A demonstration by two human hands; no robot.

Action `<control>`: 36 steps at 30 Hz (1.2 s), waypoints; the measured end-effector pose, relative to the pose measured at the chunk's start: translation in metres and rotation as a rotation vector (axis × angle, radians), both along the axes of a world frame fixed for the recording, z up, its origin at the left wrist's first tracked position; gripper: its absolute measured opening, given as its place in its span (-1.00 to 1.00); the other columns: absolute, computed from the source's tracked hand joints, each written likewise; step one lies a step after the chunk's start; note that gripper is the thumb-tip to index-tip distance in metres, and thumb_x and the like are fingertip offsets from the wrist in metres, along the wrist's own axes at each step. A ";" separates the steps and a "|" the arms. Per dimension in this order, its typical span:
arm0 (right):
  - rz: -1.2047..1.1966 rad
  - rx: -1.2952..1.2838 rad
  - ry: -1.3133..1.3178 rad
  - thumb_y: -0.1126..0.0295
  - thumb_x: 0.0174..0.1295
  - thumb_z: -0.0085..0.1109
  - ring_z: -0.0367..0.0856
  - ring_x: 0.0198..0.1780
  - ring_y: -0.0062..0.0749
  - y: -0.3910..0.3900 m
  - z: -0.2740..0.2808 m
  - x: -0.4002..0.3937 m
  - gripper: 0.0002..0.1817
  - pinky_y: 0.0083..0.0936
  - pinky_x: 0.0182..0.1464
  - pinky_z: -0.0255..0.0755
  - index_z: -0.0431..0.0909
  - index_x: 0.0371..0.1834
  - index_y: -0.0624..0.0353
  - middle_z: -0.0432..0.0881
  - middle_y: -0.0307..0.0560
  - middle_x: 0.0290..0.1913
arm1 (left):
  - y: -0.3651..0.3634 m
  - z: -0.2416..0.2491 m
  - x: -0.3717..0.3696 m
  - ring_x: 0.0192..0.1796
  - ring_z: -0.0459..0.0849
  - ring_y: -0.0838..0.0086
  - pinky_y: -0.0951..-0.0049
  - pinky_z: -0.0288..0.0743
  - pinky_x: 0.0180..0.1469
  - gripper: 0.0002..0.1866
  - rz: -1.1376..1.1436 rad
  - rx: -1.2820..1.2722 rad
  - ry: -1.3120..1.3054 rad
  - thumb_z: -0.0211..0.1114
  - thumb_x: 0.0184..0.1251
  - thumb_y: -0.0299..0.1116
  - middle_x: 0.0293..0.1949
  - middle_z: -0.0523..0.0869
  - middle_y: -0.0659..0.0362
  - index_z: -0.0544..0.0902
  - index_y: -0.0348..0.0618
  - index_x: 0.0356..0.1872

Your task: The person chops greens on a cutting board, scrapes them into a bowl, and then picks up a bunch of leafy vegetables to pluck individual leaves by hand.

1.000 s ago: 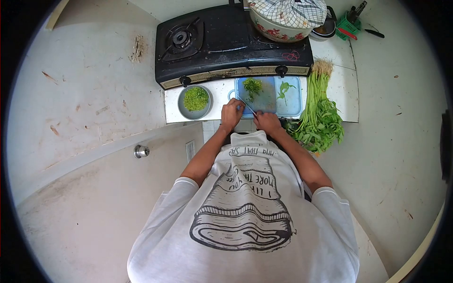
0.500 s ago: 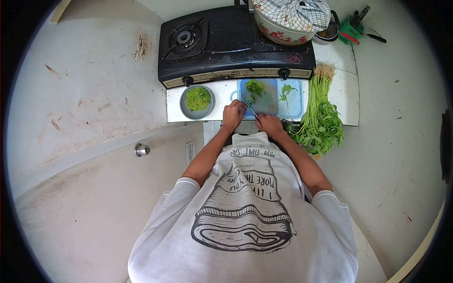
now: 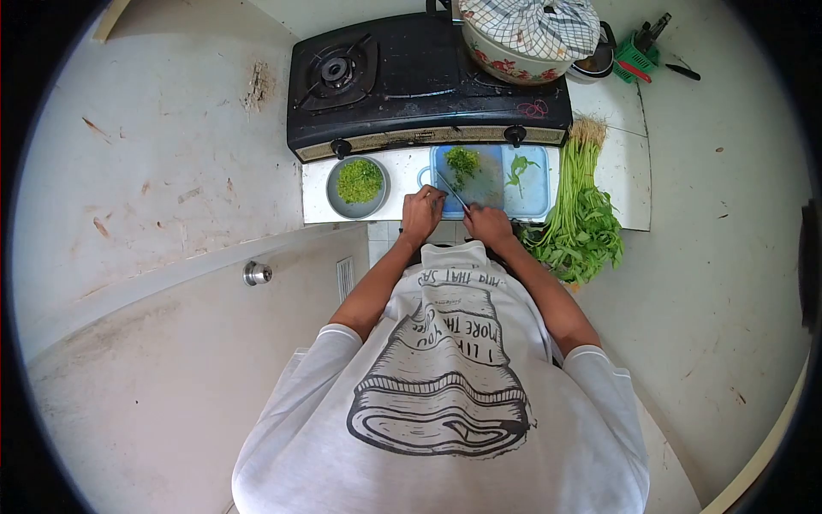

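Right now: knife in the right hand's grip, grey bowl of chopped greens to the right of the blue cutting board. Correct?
Wrong side: the head view shows the grey bowl of chopped greens to the left of the blue cutting board. Knife in the right hand's grip: yes.

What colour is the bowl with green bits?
The bowl is grey, seen best in the head view.

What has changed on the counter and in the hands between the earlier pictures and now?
The knife in the right hand seems to have shifted its tip slightly away from the body. Nothing was visibly taken up or let go. The left hand, bowl, cutting board and leafy bunch stayed about in place.
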State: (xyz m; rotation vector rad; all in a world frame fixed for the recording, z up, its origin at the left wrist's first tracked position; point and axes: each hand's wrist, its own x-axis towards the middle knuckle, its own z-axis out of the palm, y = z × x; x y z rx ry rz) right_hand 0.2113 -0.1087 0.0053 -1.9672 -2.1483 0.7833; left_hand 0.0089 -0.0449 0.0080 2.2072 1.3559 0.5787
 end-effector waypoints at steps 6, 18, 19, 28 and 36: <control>0.038 -0.028 0.008 0.10 0.43 0.12 0.78 -0.38 0.19 -0.004 0.004 0.002 -0.61 0.09 -0.26 0.66 0.63 -0.17 0.27 0.75 0.26 -0.45 | 0.004 0.006 0.004 -0.44 0.75 0.26 0.23 0.61 -0.19 -0.91 0.073 -0.122 -0.083 0.40 0.29 -0.44 -0.21 0.82 0.16 0.84 -0.08 -0.25; 0.051 -0.012 -0.027 0.14 0.40 0.13 0.79 -0.35 0.19 0.000 0.002 -0.005 -0.64 0.06 -0.24 0.67 0.62 -0.19 0.29 0.76 0.28 -0.41 | 0.006 0.000 0.004 -0.43 0.77 0.27 0.27 0.64 -0.25 -0.92 0.090 -0.117 -0.121 0.43 0.18 -0.48 -0.23 0.82 0.13 0.80 -0.12 -0.30; 0.046 -0.003 -0.026 0.14 0.40 0.13 0.79 -0.35 0.19 0.002 0.001 -0.006 -0.64 0.06 -0.24 0.67 0.62 -0.19 0.29 0.76 0.28 -0.41 | 0.006 -0.003 0.005 -0.41 0.77 0.26 0.26 0.65 -0.23 -0.91 0.106 -0.112 -0.125 0.43 0.19 -0.47 -0.23 0.82 0.12 0.81 -0.12 -0.29; 0.002 -0.057 -0.025 0.15 0.43 0.10 0.82 -0.28 0.14 0.010 0.015 -0.002 -0.65 0.04 -0.16 0.69 0.65 -0.17 0.27 0.78 0.26 -0.35 | 0.005 -0.013 0.010 -0.32 0.79 0.24 0.26 0.64 -0.17 -0.90 0.271 -0.305 -0.228 0.46 0.19 -0.43 -0.27 0.82 0.12 0.78 -0.13 -0.27; 0.059 -0.034 -0.042 0.14 0.41 0.11 0.80 -0.33 0.17 0.001 0.011 -0.005 -0.65 0.05 -0.21 0.67 0.62 -0.17 0.26 0.77 0.25 -0.39 | 0.005 -0.019 0.009 -0.30 0.80 0.23 0.26 0.65 -0.16 -0.92 0.281 -0.278 -0.207 0.45 0.16 -0.43 -0.33 0.82 0.11 0.79 -0.14 -0.32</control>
